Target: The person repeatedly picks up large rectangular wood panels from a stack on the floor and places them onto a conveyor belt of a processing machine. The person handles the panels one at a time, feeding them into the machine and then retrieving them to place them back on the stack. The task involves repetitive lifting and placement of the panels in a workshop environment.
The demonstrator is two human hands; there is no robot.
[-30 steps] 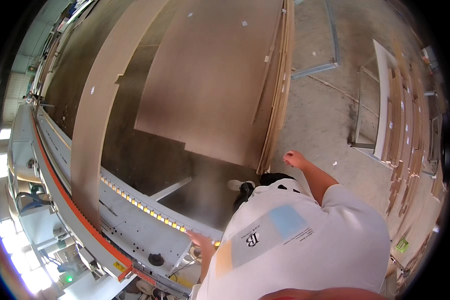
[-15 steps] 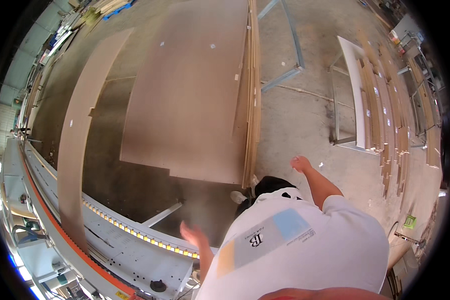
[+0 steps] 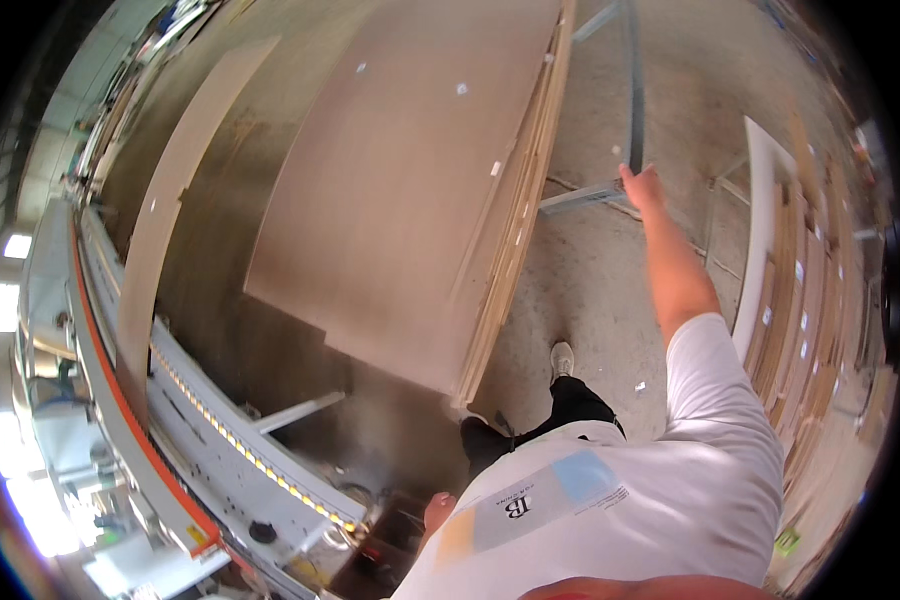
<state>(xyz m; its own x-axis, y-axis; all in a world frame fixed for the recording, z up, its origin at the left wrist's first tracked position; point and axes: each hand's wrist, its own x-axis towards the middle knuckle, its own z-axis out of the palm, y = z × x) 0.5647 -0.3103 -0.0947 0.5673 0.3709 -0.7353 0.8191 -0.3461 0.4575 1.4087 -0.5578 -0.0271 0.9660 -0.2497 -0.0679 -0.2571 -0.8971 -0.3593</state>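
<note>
My right hand [image 3: 643, 188] reaches forward with the arm stretched out, over the corner of a grey metal frame [image 3: 636, 100]. Whether it touches that frame I cannot tell; its fingers look partly curled and are smeared. Low beside my waist is my left hand [image 3: 438, 511], mostly hidden by my shirt, its fingers not clear. Between the two sides of the view lies a large brown panel [image 3: 390, 190], notched at its near edge. Stacked boards [image 3: 515, 235] show along its right side, apart from both hands.
At left runs a long grey machine [image 3: 195, 440] with an orange strip and a row of yellow pieces. A narrow brown panel [image 3: 175, 200] reaches onto it. Long wooden strips [image 3: 795, 300] lie on a rack at right. A dark brown box [image 3: 370, 575] stands near my left hand.
My right hand has swung forward to the metal frame's corner. My left hand has drawn back toward my waist. My view has shifted and turned, and one foot has stepped forward.
</note>
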